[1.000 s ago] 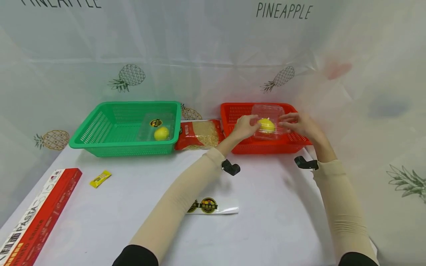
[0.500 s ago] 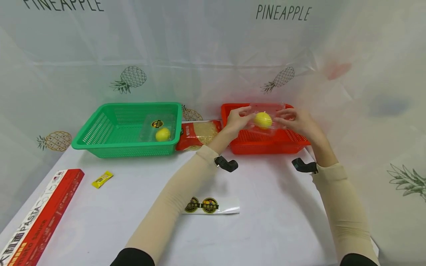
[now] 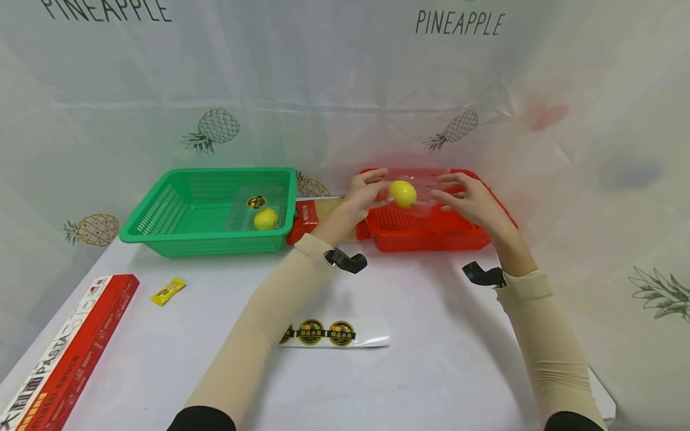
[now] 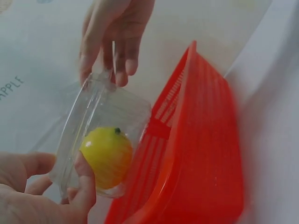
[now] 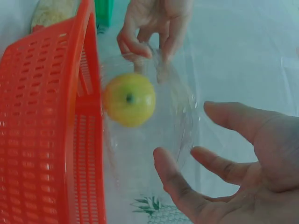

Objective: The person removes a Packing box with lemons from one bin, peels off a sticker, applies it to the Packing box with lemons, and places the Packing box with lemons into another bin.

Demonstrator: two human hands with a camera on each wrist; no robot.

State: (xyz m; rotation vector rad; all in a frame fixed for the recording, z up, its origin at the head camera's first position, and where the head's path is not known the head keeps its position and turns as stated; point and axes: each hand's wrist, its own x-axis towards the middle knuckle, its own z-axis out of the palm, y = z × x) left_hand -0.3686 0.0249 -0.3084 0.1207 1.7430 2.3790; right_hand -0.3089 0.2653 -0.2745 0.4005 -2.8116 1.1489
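A clear plastic clamshell box (image 3: 421, 182) with one round yellow fruit (image 3: 402, 194) inside hangs over the red basket (image 3: 431, 239). My left hand (image 3: 362, 194) pinches its left end between thumb and fingers, as the left wrist view shows close up at the box wall (image 4: 128, 105). In that view the box is tilted, with the fruit near its lower end. At the other end is my right hand (image 3: 468, 200). In the right wrist view its thumb and fingers (image 5: 174, 179) are spread apart around the box's edge; whether they touch it is unclear.
A green basket (image 3: 207, 245) at the left holds another clear box with a yellow fruit. Between the baskets lies a red bag of pasta (image 3: 306, 218), partly hidden. A strip of round stickers (image 3: 341, 334), a yellow packet (image 3: 168, 291) and a red-white pasta box (image 3: 75, 347) lie nearer.
The clear box with the yellow fruit has risen out of the red basket and shifted left. Both hands moved left with it, and the right hand's fingers have spread wider.
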